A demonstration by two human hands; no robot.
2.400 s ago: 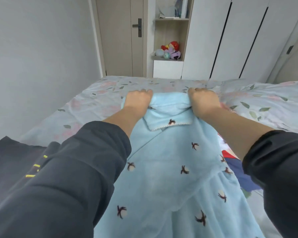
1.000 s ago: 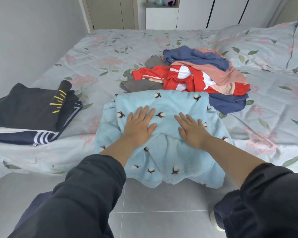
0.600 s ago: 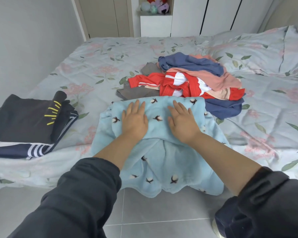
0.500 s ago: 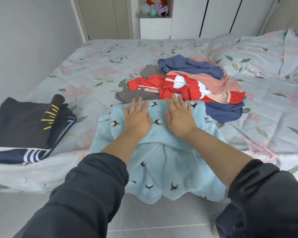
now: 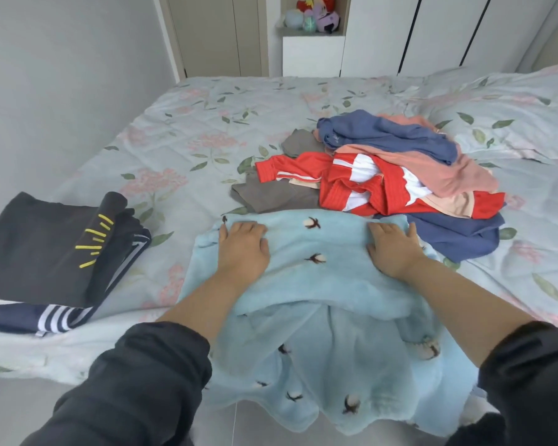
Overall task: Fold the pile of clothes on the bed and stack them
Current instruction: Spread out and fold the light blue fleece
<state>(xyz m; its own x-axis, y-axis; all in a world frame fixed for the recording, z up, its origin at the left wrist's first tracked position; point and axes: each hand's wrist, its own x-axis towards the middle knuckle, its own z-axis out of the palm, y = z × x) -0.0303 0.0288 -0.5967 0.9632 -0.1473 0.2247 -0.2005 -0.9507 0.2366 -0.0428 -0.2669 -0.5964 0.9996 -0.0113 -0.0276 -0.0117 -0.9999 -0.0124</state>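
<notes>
A light blue fleece garment [image 5: 316, 275] with small dark cotton-flower prints lies on the near edge of the bed, and its lower part hangs over the side toward the floor. My left hand [image 5: 243, 249] grips its far edge on the left, fingers curled into the fabric. My right hand [image 5: 393, 251] grips the same edge on the right. Just beyond lies the unfolded pile [image 5: 390, 175] of red-and-white, pink, blue and grey clothes. A folded stack of dark clothes [image 5: 49, 252] with yellow marks and white stripes sits at the near left.
The bed [image 5: 207, 130] has a floral pale blue cover, with a matching pillow [image 5: 509, 117] at the far right. A grey wall runs along the left. Beyond the bed stand a door, a shelf with plush toys [image 5: 313, 17] and white wardrobes. Grey floor tiles show below.
Both hands lay flat and close together on the blue garment. They have moved apart to its far corners, and the fingers now curl into the fabric.
</notes>
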